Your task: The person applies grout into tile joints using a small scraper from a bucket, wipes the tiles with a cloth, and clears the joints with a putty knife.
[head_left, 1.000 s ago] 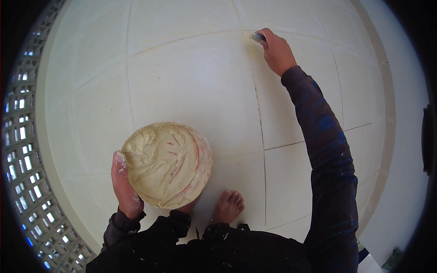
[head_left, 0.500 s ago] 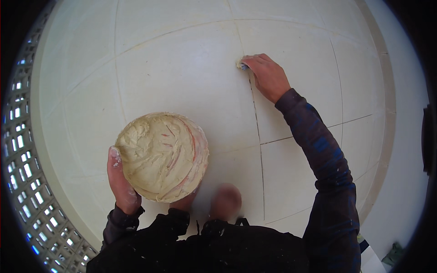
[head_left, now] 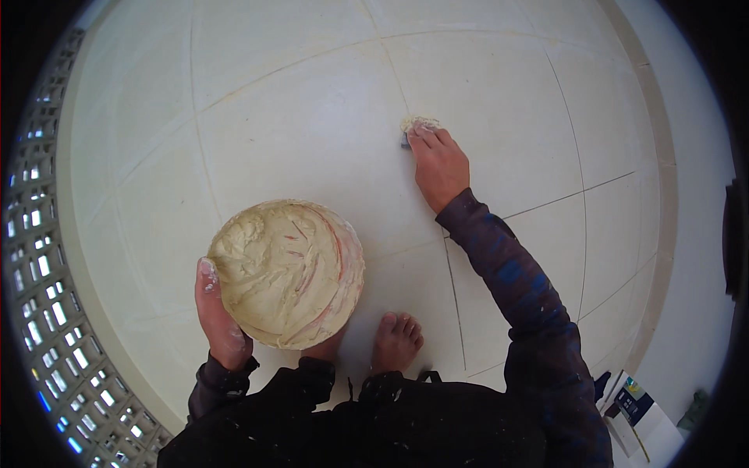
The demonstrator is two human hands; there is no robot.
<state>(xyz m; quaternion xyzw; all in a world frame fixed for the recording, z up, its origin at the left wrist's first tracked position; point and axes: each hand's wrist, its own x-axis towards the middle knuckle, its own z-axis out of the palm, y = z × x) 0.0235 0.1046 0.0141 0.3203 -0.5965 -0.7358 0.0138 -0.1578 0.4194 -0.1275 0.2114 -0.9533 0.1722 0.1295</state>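
Observation:
My left hand [head_left: 220,316] grips the left side of a round bucket [head_left: 360,273], its thumb on the rim. Thick cream-coloured grout [head_left: 273,269] lies inside with reddish streaks showing through. Farther off to the right, my right hand [head_left: 442,168] is closed around a small blue-grey scraper [head_left: 406,143], mostly hidden by the fingers. A lump of the same grout [head_left: 420,123] clings at the fingertips. This hand is down at the tiled floor [head_left: 328,101], over a joint between tiles.
My bare foot [head_left: 396,343] stands right of the bucket. Dark unfilled joints [head_left: 456,300] run to the right, pale ones to the left. A perforated block wall [head_left: 47,288] borders the left, a white wall [head_left: 686,156] the right. Printed boxes [head_left: 636,413] sit at lower right.
My right hand has moved slightly nearer and turned, with more grout showing at its fingertips. The dark joint behind it now looks pale. The bucket has shifted slightly right in view.

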